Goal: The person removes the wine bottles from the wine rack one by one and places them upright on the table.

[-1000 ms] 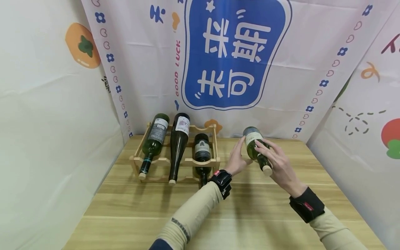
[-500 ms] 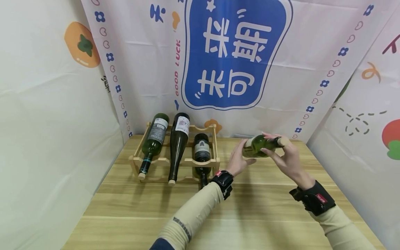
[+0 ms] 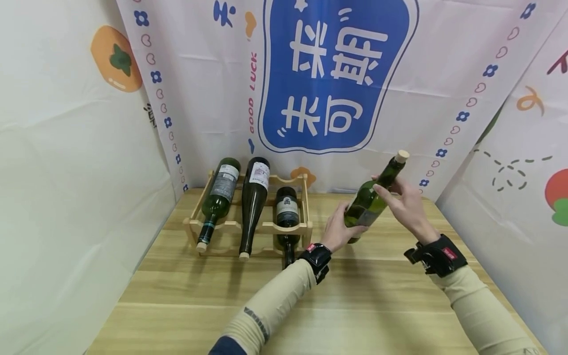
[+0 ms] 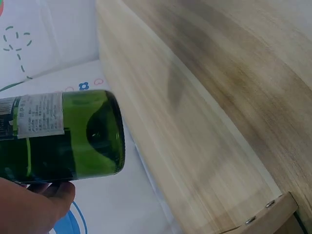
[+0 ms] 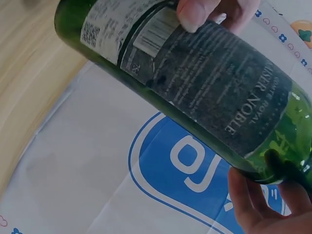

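Note:
A green wine bottle with a pale cork is held in the air over the table's back right, tilted with its neck up to the right. My left hand grips its lower body, thumb in front. Higher up, at the shoulder, my right hand holds it between thumb and fingers. The right wrist view shows the bottle's dark label and a left fingertip on it. In the left wrist view the bottle's base points right, with fingers beneath the glass.
Left of the hands stands a wooden wine rack. On its upper tier lie a green bottle and a dark bottle, necks forward. Another dark bottle lies lower at the right. A printed cloth hangs behind the wooden table.
The bottle has turned from neck toward me, through sideways, to neck up and right. My right hand has turned with it, while the left hand has stayed nearly in place.

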The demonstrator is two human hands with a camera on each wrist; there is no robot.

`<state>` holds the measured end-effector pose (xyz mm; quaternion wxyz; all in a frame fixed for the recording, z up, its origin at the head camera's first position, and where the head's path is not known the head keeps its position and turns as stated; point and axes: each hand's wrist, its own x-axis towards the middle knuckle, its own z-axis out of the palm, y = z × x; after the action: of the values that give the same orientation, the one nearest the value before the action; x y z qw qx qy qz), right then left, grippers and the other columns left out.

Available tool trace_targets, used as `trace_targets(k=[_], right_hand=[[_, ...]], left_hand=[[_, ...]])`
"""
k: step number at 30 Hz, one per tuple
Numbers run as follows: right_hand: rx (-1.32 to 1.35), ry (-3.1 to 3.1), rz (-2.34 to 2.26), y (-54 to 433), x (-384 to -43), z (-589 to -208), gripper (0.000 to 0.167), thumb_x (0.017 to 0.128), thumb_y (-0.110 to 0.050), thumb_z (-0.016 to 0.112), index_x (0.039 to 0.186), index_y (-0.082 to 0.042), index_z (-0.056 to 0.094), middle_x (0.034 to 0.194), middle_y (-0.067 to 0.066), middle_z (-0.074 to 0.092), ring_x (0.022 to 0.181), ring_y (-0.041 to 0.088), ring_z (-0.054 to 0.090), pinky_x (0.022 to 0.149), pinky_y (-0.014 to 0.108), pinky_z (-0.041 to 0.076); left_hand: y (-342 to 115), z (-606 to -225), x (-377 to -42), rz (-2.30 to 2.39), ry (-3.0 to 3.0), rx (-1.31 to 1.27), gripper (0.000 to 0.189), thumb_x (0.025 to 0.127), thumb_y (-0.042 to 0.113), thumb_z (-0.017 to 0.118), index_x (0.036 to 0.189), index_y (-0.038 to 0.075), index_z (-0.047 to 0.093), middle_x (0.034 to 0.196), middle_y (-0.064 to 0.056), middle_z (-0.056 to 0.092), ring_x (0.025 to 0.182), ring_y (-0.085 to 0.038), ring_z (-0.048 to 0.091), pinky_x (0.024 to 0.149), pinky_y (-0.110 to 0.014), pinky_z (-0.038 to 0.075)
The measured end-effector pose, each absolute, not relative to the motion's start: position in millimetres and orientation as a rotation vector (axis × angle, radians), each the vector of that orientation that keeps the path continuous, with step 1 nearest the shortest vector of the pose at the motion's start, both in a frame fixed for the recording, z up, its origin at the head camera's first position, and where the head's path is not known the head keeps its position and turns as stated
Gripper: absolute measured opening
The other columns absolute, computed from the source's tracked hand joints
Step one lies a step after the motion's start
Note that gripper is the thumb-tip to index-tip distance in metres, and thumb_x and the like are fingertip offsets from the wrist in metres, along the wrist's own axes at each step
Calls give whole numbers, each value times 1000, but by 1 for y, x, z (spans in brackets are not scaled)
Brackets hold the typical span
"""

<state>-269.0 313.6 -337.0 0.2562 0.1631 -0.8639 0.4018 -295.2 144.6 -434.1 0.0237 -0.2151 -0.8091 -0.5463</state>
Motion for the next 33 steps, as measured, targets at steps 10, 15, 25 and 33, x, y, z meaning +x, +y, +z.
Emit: trace_targets(k=[10, 15, 25, 33], right_hand=[[281, -2427, 1201, 317, -285, -343, 44, 101, -36, 49, 130, -4, 50, 122, 18, 64, 90, 8, 59, 75, 18, 49], [257, -2424, 1205, 319, -289, -349, 43, 101, -37, 49, 127, -3, 51, 118, 19, 65, 85, 4, 58, 73, 18, 49], [300, -2373, 1234, 322, -285, -344, 36, 102, -21, 47, 126, 7, 48, 115, 28, 62, 82, 11, 58, 67, 19, 50], [275, -2347, 1195, 319, -272, -330, 33, 102, -16, 47, 122, 11, 49, 107, 22, 64, 76, 3, 59, 61, 9, 45]], left_hand=[[149, -434, -283, -1681, -2549, -569, 62, 76, 41, 81, 127, 17, 55, 114, -1, 66, 98, -13, 63, 79, -23, 53], [153, -437, -281, -1686, -2559, -537, 60, 75, 42, 81, 123, 16, 57, 110, -1, 67, 92, -10, 63, 74, -21, 52], [168, -438, -279, -1679, -2600, -482, 62, 75, 46, 81, 123, 16, 57, 105, 0, 66, 85, -8, 60, 68, -20, 50], [183, -437, -281, -1619, -2624, -479, 63, 75, 46, 80, 124, 15, 56, 105, 0, 66, 86, -10, 61, 68, -20, 50]])
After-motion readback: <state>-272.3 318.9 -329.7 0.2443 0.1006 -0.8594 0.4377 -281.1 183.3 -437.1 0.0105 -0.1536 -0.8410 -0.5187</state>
